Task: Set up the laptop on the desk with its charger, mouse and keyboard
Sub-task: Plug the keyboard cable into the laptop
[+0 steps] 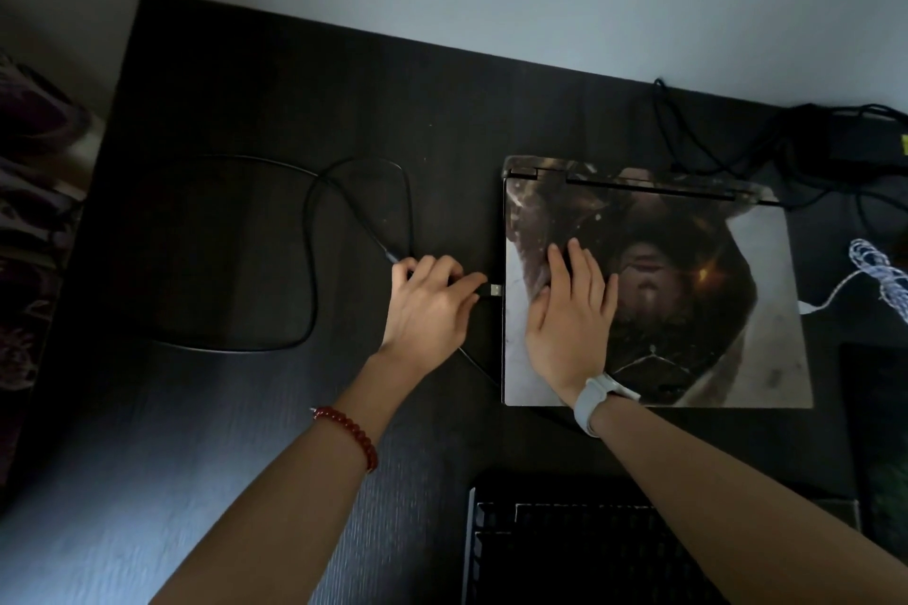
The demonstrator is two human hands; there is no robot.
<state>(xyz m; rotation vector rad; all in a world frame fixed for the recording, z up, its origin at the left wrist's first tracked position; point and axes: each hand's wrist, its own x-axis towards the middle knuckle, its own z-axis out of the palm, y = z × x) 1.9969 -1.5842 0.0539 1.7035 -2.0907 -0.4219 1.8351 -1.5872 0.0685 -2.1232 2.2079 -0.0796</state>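
My left hand (432, 300) pinches a black USB plug (494, 290) just left of the closed, picture-skinned laptop (688, 290); my right hand (570, 314) rests flat there, fingers together.

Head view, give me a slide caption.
Left hand brings a USB plug to the closed laptop, right hand steadying it.
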